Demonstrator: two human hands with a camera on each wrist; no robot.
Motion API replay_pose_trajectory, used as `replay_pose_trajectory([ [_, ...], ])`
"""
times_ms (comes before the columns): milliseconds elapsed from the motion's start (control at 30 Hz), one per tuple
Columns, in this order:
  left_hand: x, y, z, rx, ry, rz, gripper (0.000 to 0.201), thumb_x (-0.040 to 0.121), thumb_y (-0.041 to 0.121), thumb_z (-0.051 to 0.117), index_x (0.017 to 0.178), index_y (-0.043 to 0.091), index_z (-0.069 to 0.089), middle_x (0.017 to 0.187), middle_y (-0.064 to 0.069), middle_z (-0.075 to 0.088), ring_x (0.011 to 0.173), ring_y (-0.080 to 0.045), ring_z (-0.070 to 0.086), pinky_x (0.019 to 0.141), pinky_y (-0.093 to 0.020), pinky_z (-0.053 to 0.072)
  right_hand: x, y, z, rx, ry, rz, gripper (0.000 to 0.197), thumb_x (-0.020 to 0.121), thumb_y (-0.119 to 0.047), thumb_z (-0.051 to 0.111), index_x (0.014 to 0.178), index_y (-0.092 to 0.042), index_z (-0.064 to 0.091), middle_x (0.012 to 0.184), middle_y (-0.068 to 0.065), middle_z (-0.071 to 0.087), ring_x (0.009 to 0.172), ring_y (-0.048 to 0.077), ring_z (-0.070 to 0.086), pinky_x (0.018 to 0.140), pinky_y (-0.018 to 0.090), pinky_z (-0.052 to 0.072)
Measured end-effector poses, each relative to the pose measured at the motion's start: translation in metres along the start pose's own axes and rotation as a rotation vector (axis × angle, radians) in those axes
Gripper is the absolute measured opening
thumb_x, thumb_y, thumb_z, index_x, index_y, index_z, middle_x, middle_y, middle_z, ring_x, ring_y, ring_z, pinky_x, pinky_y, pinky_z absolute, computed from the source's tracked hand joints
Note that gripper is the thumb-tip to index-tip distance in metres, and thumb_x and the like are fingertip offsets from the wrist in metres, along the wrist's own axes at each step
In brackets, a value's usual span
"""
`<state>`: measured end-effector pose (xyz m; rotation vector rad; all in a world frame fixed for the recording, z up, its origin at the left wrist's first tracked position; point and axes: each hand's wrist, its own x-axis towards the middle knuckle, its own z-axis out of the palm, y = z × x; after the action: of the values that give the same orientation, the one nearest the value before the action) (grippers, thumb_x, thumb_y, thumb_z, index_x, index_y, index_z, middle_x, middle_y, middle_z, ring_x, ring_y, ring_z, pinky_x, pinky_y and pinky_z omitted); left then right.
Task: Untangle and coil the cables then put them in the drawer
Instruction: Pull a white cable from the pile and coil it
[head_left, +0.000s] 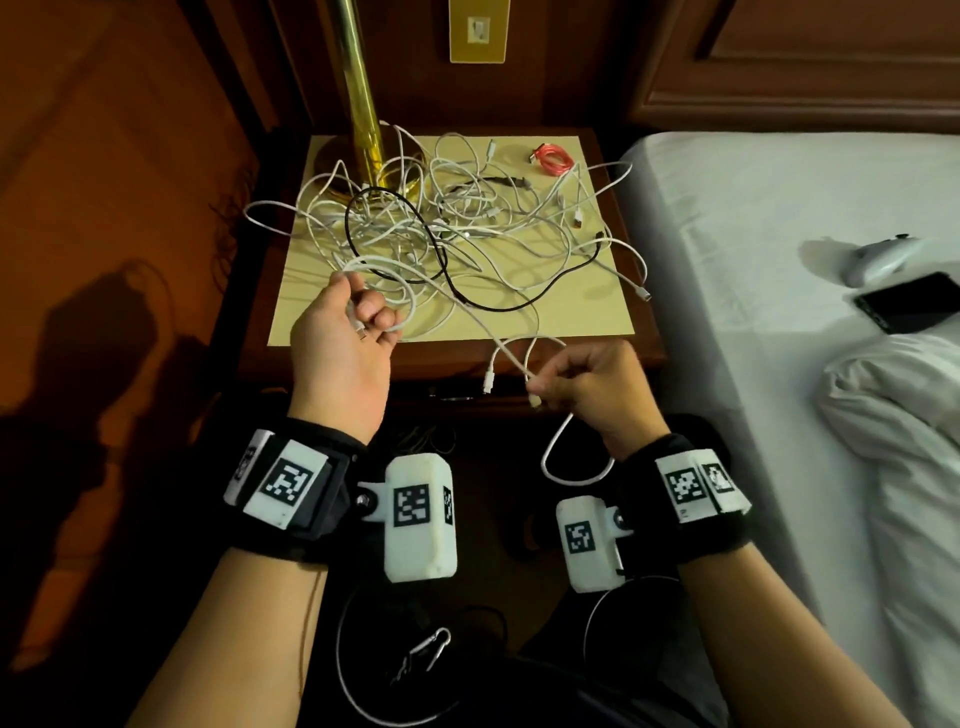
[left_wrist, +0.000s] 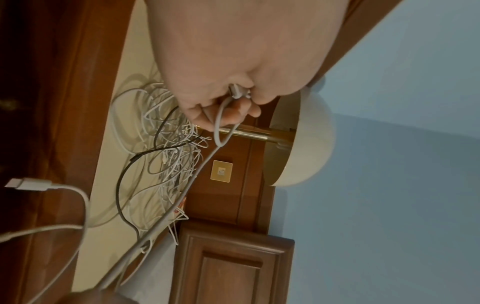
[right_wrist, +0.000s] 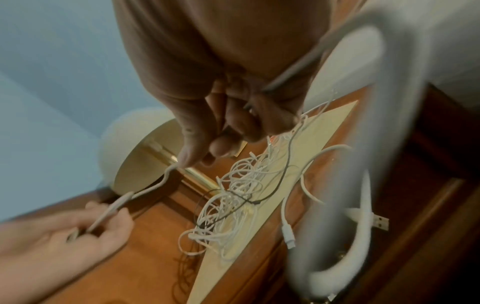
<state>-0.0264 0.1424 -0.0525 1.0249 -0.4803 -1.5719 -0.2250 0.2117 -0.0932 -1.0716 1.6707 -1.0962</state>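
Left to right. The left hand (head_left: 345, 332), palm up over the front-left corner of the nightstand (head_left: 631, 345), curls its fingers round 1 small loop of white cable (head_left: 470, 317); the left wrist view shows a connector (left_wrist: 237, 91) pinched at the fingertips. This cable runs rightward off the front edge to the right hand (head_left: 592, 387), whose thumb and fingers pinch it near its other end, with slack hanging in a loop below the wrist. Behind both hands, the cable tangle (head_left: 457, 218) lies on the cream mat (head_left: 582, 306): many white leads and 1 black lead (head_left: 498, 306), some looped about the brass lamp base (head_left: 371, 171). A red coiled cable (head_left: 553, 158) sits apart at the rear right. The drawer is not clearly visible. Judged handling: the leads are light, limp and smooth, prone to snagging; hold near a connector and feed hand over hand, without yanking.
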Motion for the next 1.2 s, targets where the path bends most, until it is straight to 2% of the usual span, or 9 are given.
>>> replay_pose_trajectory([
  [67,0.000,-0.004,0.003,0.066,0.018,0.055,0.030,0.104,0.022,0.034,0.077,0.018,0.045,0.058,0.007,0.039,0.052,-0.012,0.038,0.072,-0.025,0.038,-0.003,-0.003,0.008,-0.103,-0.070,0.005,0.018,0.071,-0.002,0.080,0.060,-0.008,0.067,0.050,0.006,0.058,0.045,0.012,0.050,0.054,0.024,0.042],
  [167,0.001,-0.011,0.005,0.206,0.021,0.208,0.030,0.104,0.017,0.032,0.077,0.016,0.045,0.058,0.006,0.042,0.054,-0.011,0.039,0.067,-0.021,0.041,-0.014,-0.019,0.014,-0.177,-0.245,-0.066,0.019,0.077,-0.001,0.074,0.063,-0.011,0.067,0.048,0.003,0.055,0.041,0.004,0.046,0.051,0.015,0.037],
  [267,0.003,-0.024,0.001,0.369,-0.017,0.367,0.032,0.105,0.011,0.029,0.077,0.014,0.044,0.063,0.001,0.041,0.054,-0.008,0.039,0.062,-0.019,0.038,-0.023,-0.036,0.016,-0.189,-0.356,-0.157,0.026,0.081,0.001,0.070,0.063,-0.016,0.065,0.049,0.003,0.055,0.044,0.007,0.047,0.050,0.016,0.038],
  [433,-0.001,-0.039,-0.003,0.387,-0.046,0.378,0.030,0.105,0.013,0.031,0.080,0.014,0.047,0.061,0.003,0.038,0.053,-0.006,0.036,0.060,-0.018,0.035,-0.028,-0.045,0.009,-0.150,-0.451,-0.189,0.017,0.086,0.004,0.061,0.072,-0.002,0.067,0.049,0.004,0.052,0.047,0.017,0.046,0.050,0.021,0.037],
  [567,0.004,-0.031,-0.014,0.447,0.019,0.437,0.027,0.102,0.022,0.034,0.079,0.019,0.049,0.069,0.006,0.044,0.058,-0.004,0.039,0.060,-0.020,0.034,-0.019,-0.031,0.003,-0.194,-0.262,-0.131,0.018,0.089,-0.007,0.064,0.071,-0.008,0.067,0.050,0.002,0.052,0.047,0.012,0.042,0.054,0.024,0.037],
  [700,0.008,-0.014,-0.020,0.539,0.111,0.528,0.027,0.100,0.021,0.035,0.078,0.024,0.050,0.075,0.009,0.050,0.062,-0.005,0.040,0.062,-0.020,0.035,-0.011,-0.018,-0.013,-0.168,-0.009,-0.043,0.012,0.080,-0.011,0.075,0.071,-0.005,0.071,0.061,0.005,0.062,0.054,0.009,0.051,0.056,0.023,0.044],
  [867,0.010,-0.003,-0.018,0.554,0.102,0.570,0.023,0.095,0.026,0.035,0.077,0.025,0.050,0.070,0.007,0.046,0.064,-0.003,0.043,0.065,-0.017,0.037,-0.008,-0.016,-0.013,-0.211,0.054,-0.102,0.010,0.080,-0.002,0.071,0.073,-0.009,0.068,0.054,-0.005,0.054,0.046,-0.001,0.046,0.051,0.013,0.039],
  [967,0.005,-0.003,-0.012,0.503,0.077,0.543,0.027,0.100,0.020,0.033,0.078,0.022,0.049,0.069,0.006,0.044,0.061,-0.002,0.043,0.066,-0.014,0.038,-0.003,-0.009,-0.011,-0.120,0.108,-0.078,0.023,0.081,0.000,0.069,0.072,-0.019,0.062,0.058,-0.003,0.054,0.051,0.005,0.049,0.054,0.020,0.041],
  [1200,0.000,0.009,-0.014,0.387,0.070,0.471,0.031,0.100,0.019,0.034,0.074,0.022,0.050,0.051,0.013,0.040,0.052,-0.006,0.034,0.056,-0.024,0.028,0.000,0.005,-0.015,0.027,0.203,-0.044,0.024,0.076,-0.001,0.076,0.073,-0.017,0.058,0.070,0.008,0.060,0.066,0.020,0.057,0.066,0.035,0.050],
])
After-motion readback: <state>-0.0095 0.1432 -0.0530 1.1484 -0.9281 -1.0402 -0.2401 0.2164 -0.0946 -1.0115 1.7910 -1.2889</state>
